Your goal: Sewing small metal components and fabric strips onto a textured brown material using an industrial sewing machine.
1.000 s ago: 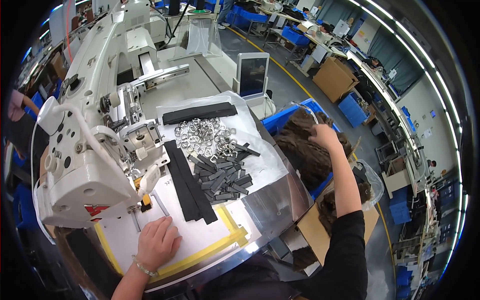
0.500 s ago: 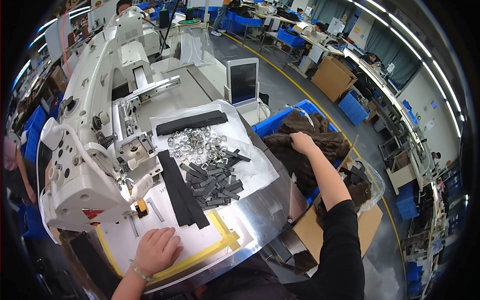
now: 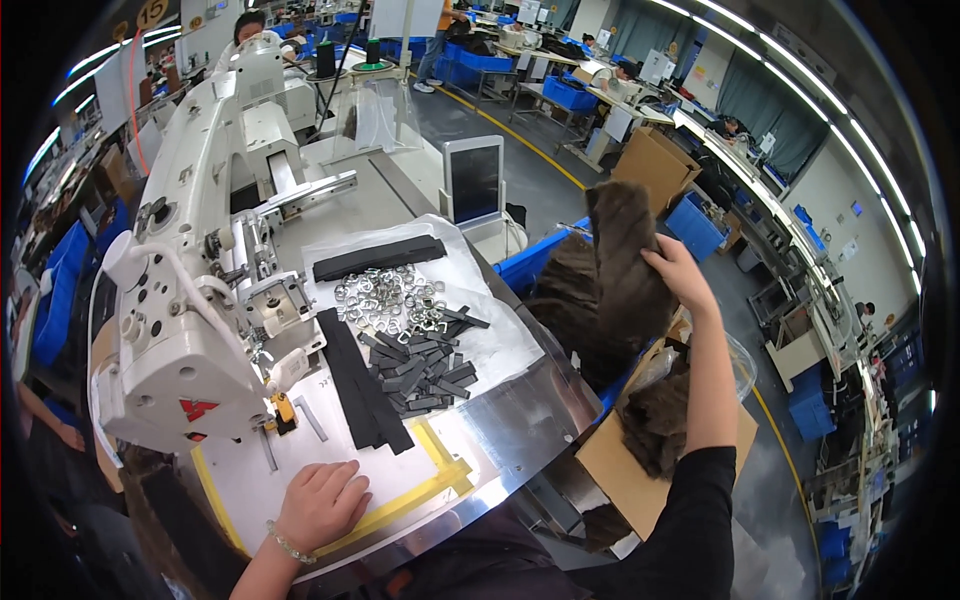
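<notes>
In a workshop room (image 3: 845,190), a table (image 3: 545,415) is occupied by a sewing machine (image 3: 185,360), ahead and left of the left hand (image 3: 325,503), and by metal rings (image 3: 388,300) farther ahead. A brown fur piece (image 3: 628,270) is clamped in the right hand (image 3: 683,272), to its left, near a blue bin (image 3: 528,264). The right arm (image 3: 712,385) is stretched forward; the left hand is rested palm down, loosely opened.

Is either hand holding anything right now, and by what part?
The right hand holds a dark brown furry piece by its right edge. The left hand rests on the white sheet, with nothing visible in its grasp.
</notes>
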Motion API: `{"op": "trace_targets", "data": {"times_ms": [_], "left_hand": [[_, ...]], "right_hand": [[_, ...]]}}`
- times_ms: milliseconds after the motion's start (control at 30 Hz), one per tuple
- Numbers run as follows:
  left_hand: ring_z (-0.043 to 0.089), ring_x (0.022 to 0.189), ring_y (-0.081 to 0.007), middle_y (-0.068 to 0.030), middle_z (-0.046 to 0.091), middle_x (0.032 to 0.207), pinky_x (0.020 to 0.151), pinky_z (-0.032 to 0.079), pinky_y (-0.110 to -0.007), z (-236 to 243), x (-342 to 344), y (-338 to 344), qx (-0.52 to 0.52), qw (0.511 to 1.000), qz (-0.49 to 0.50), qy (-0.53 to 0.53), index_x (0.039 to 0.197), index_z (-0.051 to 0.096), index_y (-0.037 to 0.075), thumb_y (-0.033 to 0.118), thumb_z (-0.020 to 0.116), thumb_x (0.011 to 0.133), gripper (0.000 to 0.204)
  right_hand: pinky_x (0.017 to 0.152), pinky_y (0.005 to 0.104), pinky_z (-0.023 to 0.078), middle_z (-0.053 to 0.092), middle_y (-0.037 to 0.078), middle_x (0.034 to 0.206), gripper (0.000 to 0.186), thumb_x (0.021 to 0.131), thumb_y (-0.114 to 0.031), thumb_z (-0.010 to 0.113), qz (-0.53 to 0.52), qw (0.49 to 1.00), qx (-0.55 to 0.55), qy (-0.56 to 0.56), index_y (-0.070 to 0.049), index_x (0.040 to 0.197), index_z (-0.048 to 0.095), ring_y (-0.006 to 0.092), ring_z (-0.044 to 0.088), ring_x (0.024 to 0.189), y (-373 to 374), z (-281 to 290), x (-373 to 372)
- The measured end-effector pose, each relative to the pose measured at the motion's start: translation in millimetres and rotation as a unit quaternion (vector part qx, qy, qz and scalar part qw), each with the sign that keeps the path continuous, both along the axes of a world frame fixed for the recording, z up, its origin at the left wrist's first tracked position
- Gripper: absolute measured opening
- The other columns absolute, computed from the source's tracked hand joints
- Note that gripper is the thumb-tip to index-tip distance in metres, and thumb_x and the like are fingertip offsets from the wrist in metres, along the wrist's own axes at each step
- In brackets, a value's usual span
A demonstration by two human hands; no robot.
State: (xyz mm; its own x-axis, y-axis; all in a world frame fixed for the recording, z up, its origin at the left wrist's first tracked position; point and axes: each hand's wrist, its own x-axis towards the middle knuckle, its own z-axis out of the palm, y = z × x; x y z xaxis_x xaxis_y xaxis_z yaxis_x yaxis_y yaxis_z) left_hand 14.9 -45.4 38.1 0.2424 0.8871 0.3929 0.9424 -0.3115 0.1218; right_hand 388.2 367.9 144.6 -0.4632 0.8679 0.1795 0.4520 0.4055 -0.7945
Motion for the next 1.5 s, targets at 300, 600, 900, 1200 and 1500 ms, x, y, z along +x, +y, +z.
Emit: {"op": "trace_targets", "data": {"times_ms": [300, 600, 900, 1200, 1500], "left_hand": [[0.062, 0.099, -0.0191, -0.0123, 0.059, 0.117, 0.085, 0.049, -0.032, 19, 34, -16, -0.164, 0.807, 0.055, -0.565, 0.136, 0.037, 0.004, 0.011, 0.06, 0.092, 0.05], [0.045, 0.125, -0.0155, -0.0107, 0.05, 0.136, 0.107, 0.035, -0.029, -18, 37, -44, -0.074, 0.511, 0.148, -0.844, 0.137, 0.04, -0.007, 0.036, 0.032, 0.106, 0.053], [0.053, 0.082, -0.0087, -0.0015, 0.062, 0.092, 0.073, 0.046, -0.028, -31, -10, -115, 0.034, 0.616, 0.375, -0.692, 0.109, 0.057, -0.001, 0.031, 0.046, 0.103, 0.035], [0.052, 0.072, -0.0166, -0.0087, 0.055, 0.073, 0.069, 0.044, -0.033, 6, -153, -222, 0.057, 0.769, 0.535, -0.345, 0.105, 0.055, -0.003, 0.028, 0.055, 0.098, 0.032], [0.059, 0.086, -0.0211, -0.0068, 0.059, 0.102, 0.069, 0.049, -0.035, 23, -63, -122, -0.047, 0.95, 0.306, 0.047, 0.135, 0.052, 0.013, 0.016, 0.069, 0.07, 0.067]], "right_hand": [[0.079, 0.0227, 0.048, 0.053, 0.0, 0.116, 0.049, 0.091, -0.006, 0.062, 0.28, 0.929, -0.234, 0.054, -0.007, 0.136, 0.043, 0.005, 0.056, 0.094, -171, 2, -99], [0.073, 0.0212, 0.047, 0.065, 0.006, 0.101, 0.029, 0.097, -0.001, 0.053, 0.35, 0.754, -0.521, 0.191, -0.006, 0.123, 0.041, 0.0068, 0.06, 0.085, -297, -109, -178], [0.068, 0.0188, 0.037, 0.052, 0.0, 0.093, 0.011, 0.097, -0.009, 0.055, 0.259, 0.856, -0.312, 0.32, -0.007, 0.098, 0.044, 0.0039, 0.044, 0.077, -332, -132, -202], [0.056, 0.0165, 0.031, 0.052, -0.006, 0.078, 0.01, 0.099, -0.007, 0.051, 0.283, 0.802, -0.475, 0.227, -0.01, 0.101, 0.041, -0.0014, 0.042, 0.064, -320, -122, -217], [0.052, 0.0154, 0.046, 0.059, -0.003, 0.084, 0.014, 0.098, -0.008, 0.054, 0.196, 0.728, -0.631, 0.182, -0.012, 0.107, 0.046, 0.0014, 0.055, 0.062, -334, -139, -224]]}}
